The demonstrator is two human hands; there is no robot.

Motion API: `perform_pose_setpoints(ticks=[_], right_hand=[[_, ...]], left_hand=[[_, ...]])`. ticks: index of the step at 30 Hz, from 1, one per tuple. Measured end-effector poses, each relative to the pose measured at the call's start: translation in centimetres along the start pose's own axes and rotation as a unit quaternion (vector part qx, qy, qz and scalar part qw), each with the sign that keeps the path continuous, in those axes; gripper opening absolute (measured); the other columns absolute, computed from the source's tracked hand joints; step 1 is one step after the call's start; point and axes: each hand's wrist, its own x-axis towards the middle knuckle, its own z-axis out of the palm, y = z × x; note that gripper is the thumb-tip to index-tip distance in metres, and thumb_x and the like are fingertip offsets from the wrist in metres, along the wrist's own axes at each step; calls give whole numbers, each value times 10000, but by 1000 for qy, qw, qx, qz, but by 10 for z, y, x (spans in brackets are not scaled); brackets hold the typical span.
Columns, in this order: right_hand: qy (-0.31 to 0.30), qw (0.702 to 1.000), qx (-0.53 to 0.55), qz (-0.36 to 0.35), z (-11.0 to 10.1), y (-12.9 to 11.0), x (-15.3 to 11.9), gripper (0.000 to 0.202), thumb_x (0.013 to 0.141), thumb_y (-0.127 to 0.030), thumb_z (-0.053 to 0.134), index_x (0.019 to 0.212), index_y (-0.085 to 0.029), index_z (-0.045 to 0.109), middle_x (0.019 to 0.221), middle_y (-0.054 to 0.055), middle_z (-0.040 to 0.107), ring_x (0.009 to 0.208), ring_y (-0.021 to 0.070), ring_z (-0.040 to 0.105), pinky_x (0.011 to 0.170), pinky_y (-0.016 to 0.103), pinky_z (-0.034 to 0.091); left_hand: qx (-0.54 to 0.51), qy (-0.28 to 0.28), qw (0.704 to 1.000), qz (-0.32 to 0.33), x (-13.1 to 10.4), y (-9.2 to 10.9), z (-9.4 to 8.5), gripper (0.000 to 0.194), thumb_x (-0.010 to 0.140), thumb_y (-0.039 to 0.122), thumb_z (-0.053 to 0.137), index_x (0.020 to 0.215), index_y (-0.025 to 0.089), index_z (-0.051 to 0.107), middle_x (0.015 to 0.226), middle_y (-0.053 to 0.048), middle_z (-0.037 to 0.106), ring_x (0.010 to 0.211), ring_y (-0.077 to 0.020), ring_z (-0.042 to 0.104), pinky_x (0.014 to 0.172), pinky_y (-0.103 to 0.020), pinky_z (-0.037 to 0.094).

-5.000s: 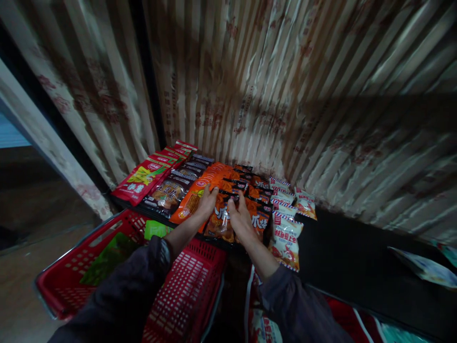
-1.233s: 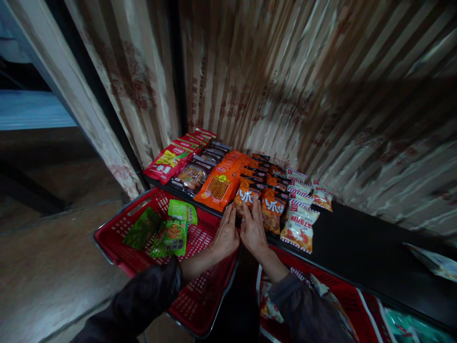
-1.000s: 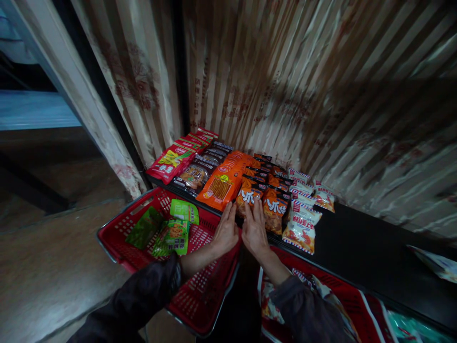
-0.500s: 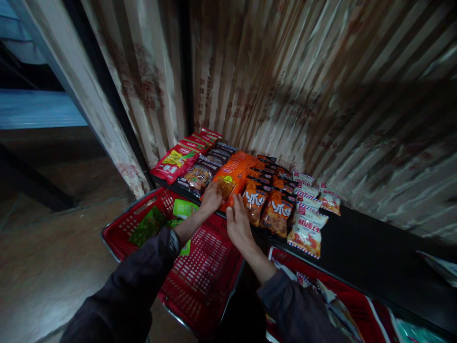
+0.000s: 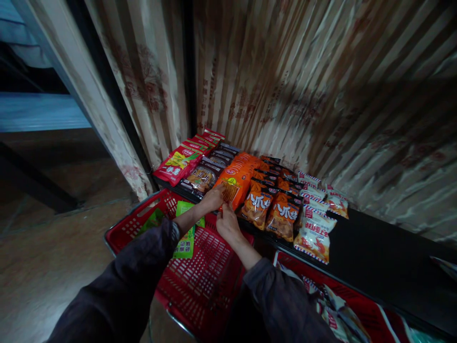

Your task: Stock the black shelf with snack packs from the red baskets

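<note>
An orange snack packet (image 5: 238, 180) lies at the front of a row of like packets on the black shelf. My left hand (image 5: 213, 198) is on its lower left part, fingers bent and pressed together against it. At the packet's near edge, the fingers of my right hand (image 5: 228, 223) are closed in a pinch, close to my left fingertips. Exactly how much of the edge each hand grips is partly hidden. Dark brown snack packets (image 5: 200, 177) lie just left of it, and brown-orange snack bags (image 5: 283, 214) lie to its right.
Red snack packets (image 5: 177, 164) fill the shelf's left end; white snack bags (image 5: 314, 233) lie farther right on the black shelf (image 5: 378, 243). Below stand a red basket (image 5: 200, 286) with green packets (image 5: 184, 243) and another red basket (image 5: 360, 297) holding bags. A pleated curtain (image 5: 250, 71) hangs behind.
My right hand has moved left and down from the packet's right side to its near edge, and its fingers have closed. My left hand remains on the packet. The view has shifted slightly.
</note>
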Motion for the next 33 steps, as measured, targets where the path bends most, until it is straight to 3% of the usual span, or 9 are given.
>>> perform_pose_setpoints(ticks=[5, 10, 14, 20, 26, 33], right_hand=[[-11, 1000, -26, -1, 1, 3, 5, 464, 798, -50, 456, 1241, -47, 594, 1373, 226, 559, 1386, 294, 432, 1163, 448, 308], [-22, 999, -44, -23, -2, 5, 8, 460, 757, -22, 472, 1182, -78, 638, 1230, 181, 657, 1281, 286, 530, 1150, 437, 335], [-22, 998, -55, -22, -4, 5, 7, 437, 758, -33, 478, 1155, -68, 657, 1240, 197, 648, 1233, 302, 559, 1129, 442, 368], [-20, 998, -57, -17, -6, 1, 4, 520, 783, -34, 449, 1277, -71, 609, 1333, 185, 607, 1333, 286, 486, 1170, 433, 318], [-10, 998, -57, -9, -12, 0, -1, 601, 786, -45, 429, 1381, -43, 517, 1433, 201, 525, 1407, 282, 405, 1199, 472, 265], [8, 999, -17, -27, -20, -5, -10, 564, 817, -61, 424, 1370, -56, 532, 1461, 184, 499, 1427, 258, 379, 1211, 444, 257]], left_hand=[[9, -7, 999, 46, 0, -6, 6, 446, 833, 103, 452, 1248, 83, 613, 1448, -161, 522, 1406, -235, 416, 1182, -372, 321], [2, 12, 998, 68, -2, -13, 15, 485, 833, 103, 450, 1303, 83, 566, 1499, -168, 458, 1431, -247, 374, 1191, -422, 314], [-7, 24, 997, 78, -3, -19, 22, 515, 820, 90, 454, 1328, 91, 543, 1510, -164, 443, 1443, -252, 352, 1194, -448, 307], [-19, 38, 995, 85, -4, -23, 23, 512, 807, 68, 468, 1310, 114, 556, 1504, -147, 455, 1429, -242, 378, 1191, -426, 321], [-17, 87, 995, 48, -11, -17, 30, 507, 830, 81, 490, 1334, 119, 529, 1512, -170, 434, 1425, -260, 382, 1178, -445, 340], [-13, 89, 995, 43, -11, -12, 26, 473, 826, 77, 474, 1291, 97, 562, 1482, -187, 467, 1413, -268, 400, 1169, -455, 347]])
